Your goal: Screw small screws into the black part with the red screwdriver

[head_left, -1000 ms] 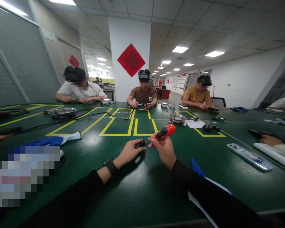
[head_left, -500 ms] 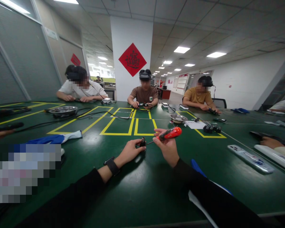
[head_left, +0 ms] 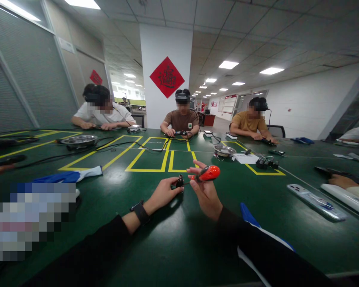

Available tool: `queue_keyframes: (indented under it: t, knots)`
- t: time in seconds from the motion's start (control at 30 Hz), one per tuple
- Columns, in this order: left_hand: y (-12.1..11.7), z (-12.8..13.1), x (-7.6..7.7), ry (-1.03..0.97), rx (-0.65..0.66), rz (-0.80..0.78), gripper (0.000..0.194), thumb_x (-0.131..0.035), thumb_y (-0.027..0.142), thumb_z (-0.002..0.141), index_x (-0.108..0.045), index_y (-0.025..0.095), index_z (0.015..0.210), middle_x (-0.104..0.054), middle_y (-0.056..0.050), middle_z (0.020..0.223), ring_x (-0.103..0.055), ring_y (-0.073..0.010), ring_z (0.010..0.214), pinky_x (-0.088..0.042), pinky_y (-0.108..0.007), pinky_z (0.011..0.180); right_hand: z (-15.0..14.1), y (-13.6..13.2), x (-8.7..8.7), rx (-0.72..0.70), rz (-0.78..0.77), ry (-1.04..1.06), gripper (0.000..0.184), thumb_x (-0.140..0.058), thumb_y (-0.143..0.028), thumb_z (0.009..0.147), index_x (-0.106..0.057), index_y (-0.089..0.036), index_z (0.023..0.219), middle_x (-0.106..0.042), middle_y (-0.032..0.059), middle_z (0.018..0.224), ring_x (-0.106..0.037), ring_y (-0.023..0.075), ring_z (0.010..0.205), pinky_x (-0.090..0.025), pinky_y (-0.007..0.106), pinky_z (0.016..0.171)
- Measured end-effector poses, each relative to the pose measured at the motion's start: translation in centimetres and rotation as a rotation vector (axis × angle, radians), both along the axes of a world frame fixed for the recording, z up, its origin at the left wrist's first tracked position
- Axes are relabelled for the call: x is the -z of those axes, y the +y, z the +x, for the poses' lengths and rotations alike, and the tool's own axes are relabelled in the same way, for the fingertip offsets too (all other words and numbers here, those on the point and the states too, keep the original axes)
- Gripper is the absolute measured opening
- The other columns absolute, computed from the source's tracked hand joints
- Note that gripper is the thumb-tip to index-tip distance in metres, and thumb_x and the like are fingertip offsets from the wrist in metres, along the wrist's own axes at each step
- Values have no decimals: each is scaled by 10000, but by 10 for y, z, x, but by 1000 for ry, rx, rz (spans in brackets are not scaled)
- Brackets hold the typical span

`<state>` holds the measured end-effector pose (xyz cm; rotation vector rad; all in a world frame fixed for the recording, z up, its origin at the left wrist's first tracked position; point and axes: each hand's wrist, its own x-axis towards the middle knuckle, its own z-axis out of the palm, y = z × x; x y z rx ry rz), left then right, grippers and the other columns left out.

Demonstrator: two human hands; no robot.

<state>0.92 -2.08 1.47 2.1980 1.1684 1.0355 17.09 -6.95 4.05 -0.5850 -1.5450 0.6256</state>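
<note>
My left hand (head_left: 165,194), with a dark watch on its wrist, pinches a small black part with a metal cylindrical top (head_left: 180,181) upright just above the green table. In my right hand (head_left: 208,199) is a red-and-black-handled screwdriver (head_left: 210,173), held level between thumb and fingers, some of which are raised. Its thin shaft points left to the side of the black part; whether the tip sits in a screw is too small to tell.
Blue-and-white gloves lie by my right forearm (head_left: 249,215) and at left (head_left: 62,175). A phone (head_left: 315,201) rests at right. Several black parts (head_left: 267,162), white paper (head_left: 245,158) and metal bowls (head_left: 224,150) stand farther off. Co-workers sit across the table.
The screwdriver handle has shifted left and slightly down, closer to the black part, and my right fingers have spread and changed position on it. My left hand stays nearly still.
</note>
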Motion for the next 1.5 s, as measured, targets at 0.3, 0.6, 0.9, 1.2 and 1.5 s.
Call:
queue_keyframes:
  t: [0.3,0.6,0.9,1.2,1.5]
  knots:
    - [-1,1,-1,10,6,-20,234,-573,317,753,-666,153,892,-674,-32,838,-585,-189,778,-426,-263,736,1,7,-2,-178,-160,214,173,-538,-242,830,-433,-251,967,-525,-71,676,-536,94,530,-504,324,707]
    - [2,1,4,3,38,-7,258,-583,328,751,-663,156,926,-670,-36,850,-583,-186,769,-430,-272,738,7,10,-4,-7,-84,108,162,-600,-236,782,-548,-203,932,-581,48,1021,-587,165,899,-439,357,891]
    - [-1,1,0,-6,25,-14,255,-588,316,738,-669,151,916,-670,-36,832,-581,-185,761,-432,-276,744,4,10,0,-140,-113,247,248,-457,-246,878,-392,-280,1115,-523,-34,861,-570,104,652,-480,364,822]
    - [-1,1,-1,-12,11,-14,232,-596,315,724,-674,154,872,-667,-30,787,-578,-182,734,-436,-267,713,10,13,-5,-91,-78,121,199,-613,-219,781,-484,-235,931,-558,36,1051,-596,167,883,-467,378,860]
    - [-2,1,-1,8,24,-5,227,-587,315,740,-668,154,878,-664,-31,813,-575,-180,744,-424,-265,718,8,11,3,-40,-89,101,266,-458,-299,881,-437,-244,1140,-551,14,915,-582,154,842,-431,385,896]
